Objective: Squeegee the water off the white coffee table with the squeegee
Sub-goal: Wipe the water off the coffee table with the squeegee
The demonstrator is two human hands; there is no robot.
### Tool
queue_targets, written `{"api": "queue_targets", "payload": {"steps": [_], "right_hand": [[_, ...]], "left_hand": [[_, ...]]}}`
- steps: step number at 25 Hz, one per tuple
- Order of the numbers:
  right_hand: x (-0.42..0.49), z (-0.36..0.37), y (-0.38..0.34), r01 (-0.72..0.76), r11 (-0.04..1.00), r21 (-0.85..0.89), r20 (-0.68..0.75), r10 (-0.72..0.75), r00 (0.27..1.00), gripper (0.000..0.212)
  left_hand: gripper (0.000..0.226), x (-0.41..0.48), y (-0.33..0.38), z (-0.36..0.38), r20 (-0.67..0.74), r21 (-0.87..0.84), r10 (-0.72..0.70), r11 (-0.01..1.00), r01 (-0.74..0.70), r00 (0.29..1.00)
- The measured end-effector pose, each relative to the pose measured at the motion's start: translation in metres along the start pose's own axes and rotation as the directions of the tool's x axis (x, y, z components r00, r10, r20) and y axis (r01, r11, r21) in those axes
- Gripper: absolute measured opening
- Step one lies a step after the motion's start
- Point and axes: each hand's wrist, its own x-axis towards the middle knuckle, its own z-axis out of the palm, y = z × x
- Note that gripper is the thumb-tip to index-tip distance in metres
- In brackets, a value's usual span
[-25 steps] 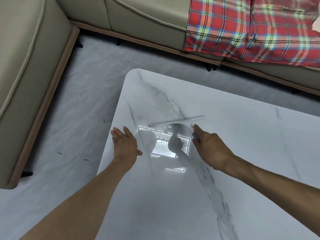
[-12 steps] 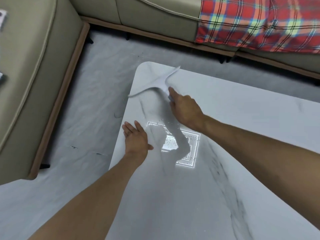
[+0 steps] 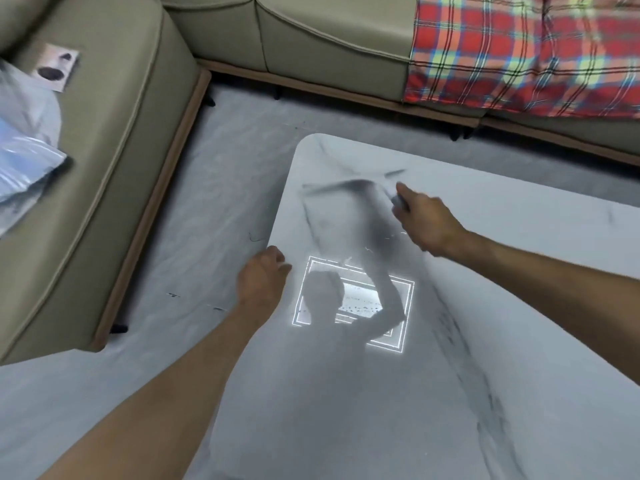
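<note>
The white marble-patterned coffee table (image 3: 502,258) fills the lower right, glossy and reflecting a ceiling light. My right hand (image 3: 424,220) grips the handle of the squeegee (image 3: 349,187), whose pale blade is motion-blurred and lies across the table near its far left corner. My left hand (image 3: 261,278) rests at the table's left edge, fingers loosely bent and holding nothing. Water on the surface is hard to make out in the glare.
A beige sofa (image 3: 104,161) wraps the left and far sides, close to the table. A red plaid blanket (image 3: 526,53) covers its right part. A plastic bag (image 3: 24,147) and a photo card (image 3: 55,71) lie on the left seat. Grey floor (image 3: 221,188) lies between.
The squeegee swept from the table's middle up to the far left corner, then came back a little toward me. My left hand slid from flat on the top to the left edge.
</note>
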Motion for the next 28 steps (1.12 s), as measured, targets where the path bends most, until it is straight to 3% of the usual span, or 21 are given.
{"api": "queue_targets", "payload": {"steps": [2,5,9,12,13,16,18,21,24,28], "right_hand": [[0.029,0.021,-0.043,-0.097,0.986,0.133,-0.015,0.099,0.995,0.016],[0.028,0.070,-0.075,-0.116,0.983,0.144,-0.054,0.124,0.991,0.046],[-0.039,0.105,-0.040,0.128,0.990,-0.058,0.064,-0.124,0.990,0.056],[-0.072,0.078,0.022,0.181,0.951,-0.252,0.181,-0.137,0.974,0.055],[-0.078,0.064,0.040,0.184,0.932,-0.312,0.199,-0.125,0.972,0.053],[-0.084,0.022,0.074,0.205,0.883,-0.423,0.215,-0.122,0.969,0.048],[-0.068,0.008,0.073,0.210,0.900,-0.383,0.175,-0.153,0.973,0.045],[-0.030,0.020,0.037,0.160,0.965,-0.210,0.052,-0.152,0.987,0.046],[-0.016,0.047,0.024,0.140,0.971,-0.191,0.019,-0.139,0.990,0.045],[-0.064,0.051,0.076,0.070,0.976,-0.204,0.055,-0.060,0.997,0.047]], "left_hand": [[0.022,-0.009,-0.009,-0.008,-0.095,0.085,-0.037,0.995,0.045,0.995],[0.031,-0.019,-0.021,-0.013,-0.066,0.040,-0.115,0.992,0.118,0.991],[0.037,-0.022,-0.042,-0.014,-0.042,0.001,-0.209,0.978,0.209,0.977],[0.025,-0.025,-0.048,-0.008,-0.002,-0.006,-0.217,0.976,0.217,0.976],[0.024,-0.027,-0.050,-0.006,-0.013,-0.014,-0.201,0.980,0.201,0.980],[0.052,-0.030,-0.045,-0.001,-0.020,-0.117,-0.106,0.988,0.103,0.994],[0.062,-0.027,-0.037,0.006,0.017,-0.102,-0.029,0.994,0.031,0.999],[0.064,-0.024,-0.023,0.019,0.038,0.084,0.086,0.992,-0.089,0.996],[0.064,-0.022,-0.016,0.029,0.054,0.054,0.089,0.994,-0.091,0.995],[0.066,-0.023,0.004,0.033,0.146,0.138,0.089,0.984,-0.109,0.985]]}}
